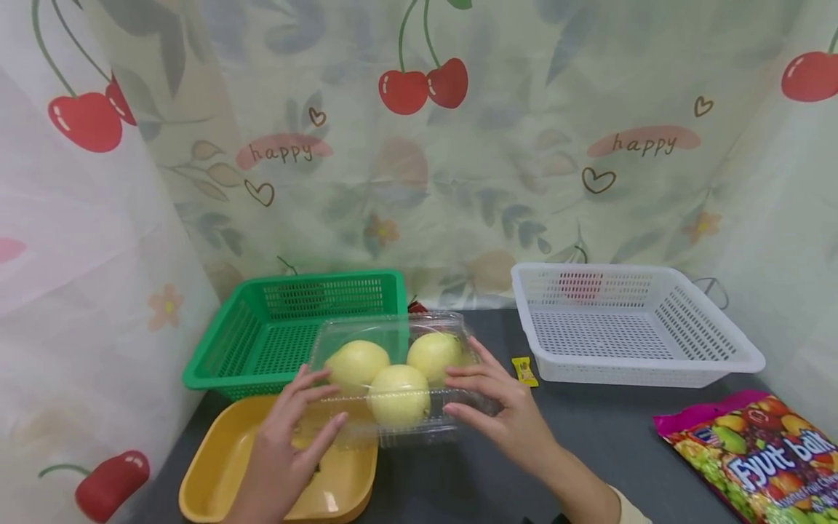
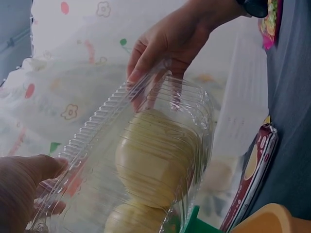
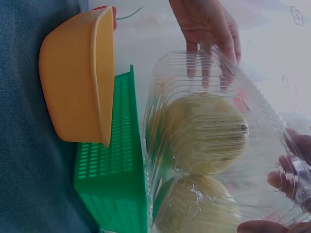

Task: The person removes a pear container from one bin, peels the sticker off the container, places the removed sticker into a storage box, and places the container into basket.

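A clear plastic clamshell box (image 1: pixel 419 429) with three pale yellow round fruits (image 1: pixel 399 397), apparently pears, is held up above the table between both hands. My left hand (image 1: pixel 278 440) grips its left end, thumb on the near side. The right hand (image 1: pixel 497 397) holds the opposite end with fingers spread along the edge. In the left wrist view the right hand (image 2: pixel 167 46) pinches the ridged rim of the box (image 2: pixel 97 131). The lid looks closed over the fruit, though reflections blur the seam.
Behind the box stands a green basket (image 1: pixel 216 342), with a yellow-orange basin (image 1: pixel 209 437) in front. A white basket (image 1: pixel 641 364) sits at the back right, a small yellow packet (image 1: pixel 524 371) beside it. A fruit candy bag (image 1: pixel 759 451) lies front right. A dark red package (image 2: pixel 250 179) lies behind.
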Motion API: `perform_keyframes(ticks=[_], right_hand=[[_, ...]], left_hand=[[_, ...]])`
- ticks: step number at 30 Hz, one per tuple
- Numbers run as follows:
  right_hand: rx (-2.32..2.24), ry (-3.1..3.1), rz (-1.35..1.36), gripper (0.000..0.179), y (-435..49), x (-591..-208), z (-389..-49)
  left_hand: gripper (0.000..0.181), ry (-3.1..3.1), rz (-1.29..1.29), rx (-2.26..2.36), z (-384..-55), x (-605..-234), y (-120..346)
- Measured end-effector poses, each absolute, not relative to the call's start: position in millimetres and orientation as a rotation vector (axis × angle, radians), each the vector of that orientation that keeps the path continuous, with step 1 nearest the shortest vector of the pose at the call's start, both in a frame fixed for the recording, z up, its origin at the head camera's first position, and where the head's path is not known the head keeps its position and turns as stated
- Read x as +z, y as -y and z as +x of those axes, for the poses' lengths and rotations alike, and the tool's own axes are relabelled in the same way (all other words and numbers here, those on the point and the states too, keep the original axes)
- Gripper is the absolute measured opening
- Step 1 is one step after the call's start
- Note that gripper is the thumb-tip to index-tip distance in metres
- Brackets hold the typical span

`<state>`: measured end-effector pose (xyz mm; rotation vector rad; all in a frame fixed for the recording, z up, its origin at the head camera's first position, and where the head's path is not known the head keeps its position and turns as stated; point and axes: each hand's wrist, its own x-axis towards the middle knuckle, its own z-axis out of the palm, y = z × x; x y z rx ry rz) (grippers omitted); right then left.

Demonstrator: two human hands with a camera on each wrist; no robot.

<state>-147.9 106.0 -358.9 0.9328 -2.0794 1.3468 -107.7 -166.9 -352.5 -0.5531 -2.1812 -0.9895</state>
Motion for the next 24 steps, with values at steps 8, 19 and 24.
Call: perform_keyframes(ticks=[8,19,24], right_hand=[[1.366,2.111,0.949,0.025,-98,-356,-159],[1.411,2.066,1.035,0.025,-84,-354,-184],[1.418,2.077,1.049,0.025,-76,-349,-196]], left_hand=[[0.041,2.085,-0.575,-0.962,-116,-350,172],[0.035,2.09,-0.517,-0.966,-128,-346,183],[0.033,2.082,-0.498,-0.971,-137,-340,189]])
